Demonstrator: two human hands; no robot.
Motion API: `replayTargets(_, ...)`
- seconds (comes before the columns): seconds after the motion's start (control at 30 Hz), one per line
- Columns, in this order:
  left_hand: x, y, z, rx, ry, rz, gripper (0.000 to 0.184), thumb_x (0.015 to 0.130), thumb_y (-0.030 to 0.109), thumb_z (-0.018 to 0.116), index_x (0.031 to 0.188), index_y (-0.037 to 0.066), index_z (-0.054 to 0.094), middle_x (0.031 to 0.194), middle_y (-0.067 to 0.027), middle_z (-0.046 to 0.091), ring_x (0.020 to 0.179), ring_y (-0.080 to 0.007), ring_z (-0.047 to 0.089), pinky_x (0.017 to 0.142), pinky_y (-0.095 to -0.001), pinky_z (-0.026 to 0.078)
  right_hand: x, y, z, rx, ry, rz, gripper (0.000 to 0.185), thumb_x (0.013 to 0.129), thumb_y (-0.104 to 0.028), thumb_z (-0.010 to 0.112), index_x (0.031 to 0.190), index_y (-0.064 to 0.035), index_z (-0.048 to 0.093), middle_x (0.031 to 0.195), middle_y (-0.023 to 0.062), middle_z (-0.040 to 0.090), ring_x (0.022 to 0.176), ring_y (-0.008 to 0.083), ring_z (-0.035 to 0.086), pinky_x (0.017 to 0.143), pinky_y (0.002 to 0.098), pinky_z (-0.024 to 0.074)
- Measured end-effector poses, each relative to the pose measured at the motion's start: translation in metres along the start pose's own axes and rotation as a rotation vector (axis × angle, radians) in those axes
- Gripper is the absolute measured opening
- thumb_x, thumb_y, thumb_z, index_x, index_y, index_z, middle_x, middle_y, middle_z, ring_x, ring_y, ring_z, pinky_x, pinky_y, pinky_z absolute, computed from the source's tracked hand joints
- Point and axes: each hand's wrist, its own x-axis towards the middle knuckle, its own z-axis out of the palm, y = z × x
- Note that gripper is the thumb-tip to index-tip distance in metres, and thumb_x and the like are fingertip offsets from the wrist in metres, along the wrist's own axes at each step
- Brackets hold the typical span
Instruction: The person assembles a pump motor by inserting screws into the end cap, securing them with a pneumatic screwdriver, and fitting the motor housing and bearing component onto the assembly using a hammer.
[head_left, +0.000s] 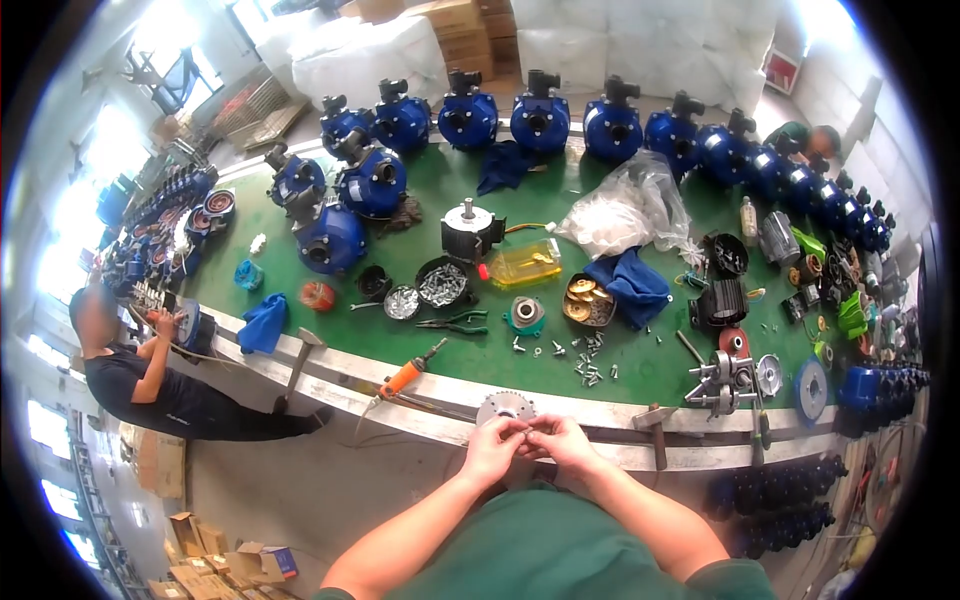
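Both hands meet at the near edge of the bench, just below a round grey metal disc [505, 404]. My left hand [492, 447] is closed, thumb and fingertips pinched together. My right hand [562, 442] is closed beside it, its fingertips almost touching the left ones. Whatever lies between the fingertips is too small and hidden to name. An orange power screwdriver [403, 377] lies to the left of the disc. Beyond the hands, loose bolts [590, 368] and a teal-rimmed round part [525, 315] rest on the green bench top [450, 360].
Blue pump housings [467, 120] line the bench's far side. A motor [472, 232], a bottle of yellow liquid [525, 263], pliers [455, 322] and bowls of screws [441, 283] stand mid-bench. Hammers [655, 435] lie along the near edge. A person [140, 375] works at left.
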Motion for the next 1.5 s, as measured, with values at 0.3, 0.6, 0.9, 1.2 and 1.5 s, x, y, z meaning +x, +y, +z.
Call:
replayTargets(0.3,-0.001,-0.024,-0.010,-0.476,-0.176,-0.315,0.014,0.090,0.003,0.069,0.104,-0.001,0.071,0.097,-0.0087,0.070,0.088,-0.0175,0.069,0.082,-0.0316,0.056,0.007,0.018,-0.007,-0.518,0.010,-0.195,0.039,0.093,0.001,0.065,0.129,0.0040,0.050,0.106,0.0174,0.069,0.092,0.0239,0.072,0.081,0.0342,0.0609)
replayTargets(0.6,-0.011,-0.019,-0.007,0.229,0.018,0.179,0.010,0.089,0.011,0.073,0.094,0.002,0.071,0.092,-0.0079,0.064,0.087,-0.0210,0.066,0.076,-0.0348,0.054,0.009,0.013,0.002,0.118,0.000,0.162,0.047,0.092,0.000,0.064,0.136,0.0060,0.045,0.107,0.0191,0.069,0.085,0.0253,0.073,0.077,0.0357,0.0623)
replayTargets(0.9,-0.008,-0.016,-0.011,0.536,0.190,0.574,0.013,0.083,0.011,0.075,0.093,0.005,0.071,0.089,-0.0107,0.060,0.083,-0.0306,0.062,0.070,-0.0414,0.052,0.020,0.018,-0.001,0.317,0.019,0.214,0.036,0.094,-0.003,0.063,0.128,0.0011,0.054,0.106,0.0177,0.069,0.089,0.0297,0.073,0.079,0.0435,0.0635)
replayTargets(1.2,0.004,-0.047,-0.019,-0.525,0.222,-0.054,0.013,0.104,0.012,0.054,0.113,0.004,0.059,0.102,-0.0064,0.066,0.087,-0.0134,0.065,0.078,-0.0276,0.054,0.025,0.003,-0.003,0.130,0.074,0.101,0.032,0.096,-0.011,0.064,0.124,0.0021,0.056,0.104,0.0188,0.072,0.094,0.0275,0.074,0.075,0.0359,0.0623)
replayTargets(1.5,-0.002,-0.115,-0.049,-0.471,0.247,-0.404,0.014,0.101,0.012,0.060,0.108,0.000,0.064,0.092,-0.0079,0.070,0.081,-0.0139,0.068,0.072,-0.0276,0.056,0.043,0.037,-0.110,0.010,0.464,0.035,0.025,0.090,-0.002,0.064,0.113,0.0011,0.056,0.095,0.0133,0.070,0.075,0.0190,0.070,0.065,0.0302,0.0593)
